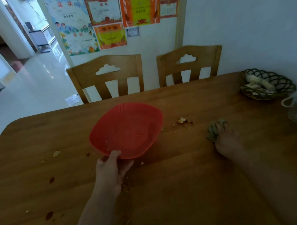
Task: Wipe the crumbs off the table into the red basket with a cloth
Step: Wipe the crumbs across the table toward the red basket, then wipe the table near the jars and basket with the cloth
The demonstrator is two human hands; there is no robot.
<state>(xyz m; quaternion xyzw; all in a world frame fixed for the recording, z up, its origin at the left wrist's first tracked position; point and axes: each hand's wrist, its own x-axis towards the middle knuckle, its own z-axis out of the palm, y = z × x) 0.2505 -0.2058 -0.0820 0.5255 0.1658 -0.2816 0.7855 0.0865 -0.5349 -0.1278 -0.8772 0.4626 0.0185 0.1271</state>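
fingers and thumb of the left hand (111, 169) pinch the near rim of the red basket (126, 129), tilted above the table (184, 189). right hand (225, 142) fingers curl over the bunched cloth (214, 129), pressed on the wood right of the basket. crumbs (183, 121) lie between basket and cloth, more near the left wrist. two chairs (106, 76) stand behind; a woven basket (267, 83) sits far right.
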